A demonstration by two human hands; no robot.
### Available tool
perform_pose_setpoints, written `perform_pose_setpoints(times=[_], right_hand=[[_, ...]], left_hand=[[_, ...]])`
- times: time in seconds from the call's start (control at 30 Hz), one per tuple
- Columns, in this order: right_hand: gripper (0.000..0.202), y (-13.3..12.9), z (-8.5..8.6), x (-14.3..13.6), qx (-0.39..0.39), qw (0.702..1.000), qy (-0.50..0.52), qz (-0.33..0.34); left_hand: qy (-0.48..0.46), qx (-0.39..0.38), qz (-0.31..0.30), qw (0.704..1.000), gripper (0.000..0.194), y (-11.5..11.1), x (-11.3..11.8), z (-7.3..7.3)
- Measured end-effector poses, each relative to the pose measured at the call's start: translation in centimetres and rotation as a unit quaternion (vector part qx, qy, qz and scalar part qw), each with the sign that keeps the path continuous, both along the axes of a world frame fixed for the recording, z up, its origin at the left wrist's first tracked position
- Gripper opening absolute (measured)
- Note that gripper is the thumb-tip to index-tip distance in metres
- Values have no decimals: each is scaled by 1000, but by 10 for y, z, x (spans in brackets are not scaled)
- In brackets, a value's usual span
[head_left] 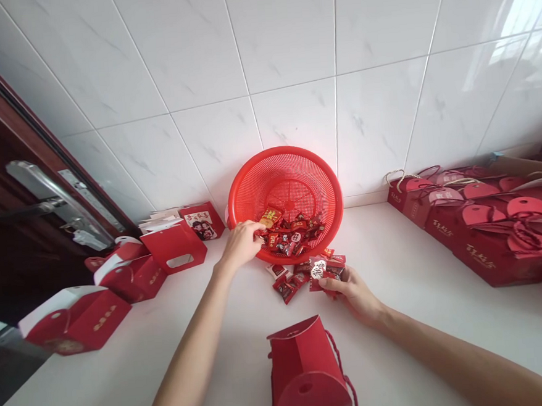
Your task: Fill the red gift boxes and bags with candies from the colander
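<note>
A red plastic basket (245, 171) leans tilted against the wall, with wrapped candies (296, 235) heaped in its lower part. My left hand (244, 247) reaches over the basket's left rim, its fingers bent together beside a gold-and-red packet (271, 218); what they hold is hidden. In front of the basket, my right hand (358, 296) is closed on several wrapped candies (319, 270), one with a white label. Loose candies (286, 287) lie on the white surface just left of it. Nearer to me stands an open red gift box (311, 348) with cord handles.
Open red boxes (77, 321) stand at the left, near a red carton with a window (176, 243) and a card with a picture (202, 223). Closed red gift boxes (473, 238) are packed together at the right. A door with a metal handle (61, 199) borders the left side.
</note>
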State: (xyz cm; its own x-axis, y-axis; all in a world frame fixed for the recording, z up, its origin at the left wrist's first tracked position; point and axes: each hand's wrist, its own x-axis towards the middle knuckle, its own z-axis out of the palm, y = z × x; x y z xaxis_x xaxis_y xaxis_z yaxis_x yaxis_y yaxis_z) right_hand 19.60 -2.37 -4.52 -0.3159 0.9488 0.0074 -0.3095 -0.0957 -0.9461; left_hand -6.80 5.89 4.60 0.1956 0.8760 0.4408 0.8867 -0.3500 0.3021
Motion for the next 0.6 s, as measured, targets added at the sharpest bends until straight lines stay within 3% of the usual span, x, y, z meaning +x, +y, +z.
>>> perform_pose_setpoints(times=[0.13, 0.43, 0.6], right_hand=[[38, 0, 0, 0, -4, 1000, 3, -2], [38, 0, 1, 1, -14, 1000, -6, -8], [37, 0, 1, 0, -1, 1000, 6, -2]], left_hand=[[21, -18, 14, 1000, 36, 7, -22, -6], [26, -28, -2, 999, 25, 10, -15, -19], [-76, 17, 3, 997, 27, 7, -10, -12]])
